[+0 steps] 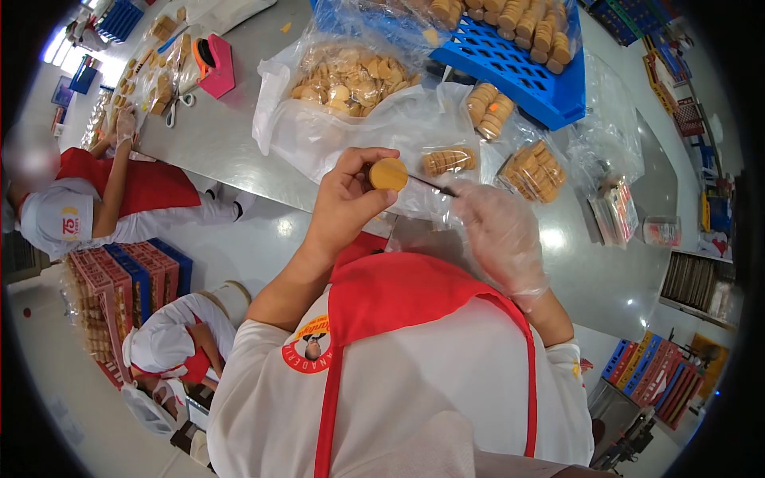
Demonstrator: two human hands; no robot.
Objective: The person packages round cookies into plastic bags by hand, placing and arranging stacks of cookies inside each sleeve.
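Pinching a round biscuit (388, 174) between thumb and fingers, the left hand (339, 195) has its grip closed to the biscuit's width — mid-view, above the tabletop (570, 271). At four o'clock from the biscuit, the gloved right hand (492, 223) closes its grip around a thin dark tool (431, 185) — its tip at the biscuit's edge, contact unclear. A bag of biscuits (351, 80) lies at eleven o'clock, a blue crate (514, 68) at two.

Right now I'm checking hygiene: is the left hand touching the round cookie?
Touching: the head view shows the left hand holding the round cookie between thumb and fingers.
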